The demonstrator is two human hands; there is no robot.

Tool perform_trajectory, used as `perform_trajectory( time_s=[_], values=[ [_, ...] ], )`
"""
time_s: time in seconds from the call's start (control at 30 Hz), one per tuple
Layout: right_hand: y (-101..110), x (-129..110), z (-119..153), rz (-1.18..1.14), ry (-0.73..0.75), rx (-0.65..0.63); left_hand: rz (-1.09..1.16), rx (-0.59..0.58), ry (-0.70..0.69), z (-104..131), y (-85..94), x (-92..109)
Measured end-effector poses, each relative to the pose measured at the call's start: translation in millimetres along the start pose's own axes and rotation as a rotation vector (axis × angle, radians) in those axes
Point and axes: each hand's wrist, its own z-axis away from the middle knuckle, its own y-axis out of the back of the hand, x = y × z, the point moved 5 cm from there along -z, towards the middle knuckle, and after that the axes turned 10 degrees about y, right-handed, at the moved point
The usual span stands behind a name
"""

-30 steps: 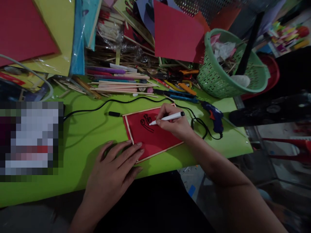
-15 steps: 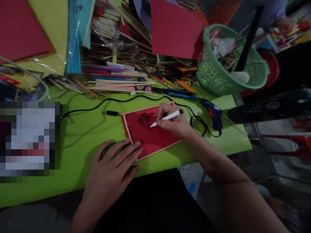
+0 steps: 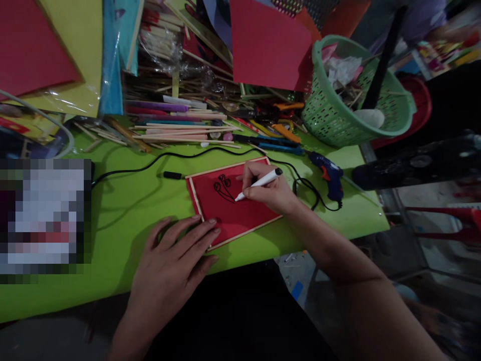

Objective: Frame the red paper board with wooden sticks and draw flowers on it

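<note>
A red card [image 3: 240, 215] edged with thin wooden sticks lies on the green table. Black line-drawn flowers [image 3: 222, 181] with round heads and curved stems show on its upper left part. In my right hand [image 3: 268, 188] is a white marker [image 3: 259, 183], uncapped, its tip at the lower end of the stems. My left hand [image 3: 180, 255] lies flat with spread fingers, its fingertips on the card's lower left corner. A black marker cap [image 3: 172, 175] rests on the table just left of the card.
A blue glue gun [image 3: 328, 173] with a black cable lies right of the card. Behind are wooden sticks [image 3: 184, 131], pens, scissors and coloured paper [image 3: 268, 45]. A green basket [image 3: 349, 118] stands at the back right. A pixelated object [image 3: 45, 215] is at left.
The marker tip has moved slightly right and down, and the stem lines now run together at their lower end. My left hand stays in place on the card.
</note>
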Motion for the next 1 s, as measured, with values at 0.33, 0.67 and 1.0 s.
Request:
perform_trajectory(
  time_s=[0.33, 0.67, 1.0],
  values=[
    [6.9, 6.9, -1.5, -0.081, 0.035, 0.145, 0.020, 0.003, 0.005, 0.4, -0.1, -1.5],
    [4.4, 5.0, -3.1, 0.076, 0.014, 0.188, 0.052, 0.012, 0.016, -0.1, 0.9, -0.7],
    [2.5, 3.7, -2.5, 0.101, 0.002, 0.179, 0.042, 0.014, 0.009, 0.1, 0.3, -1.3]
  ],
)
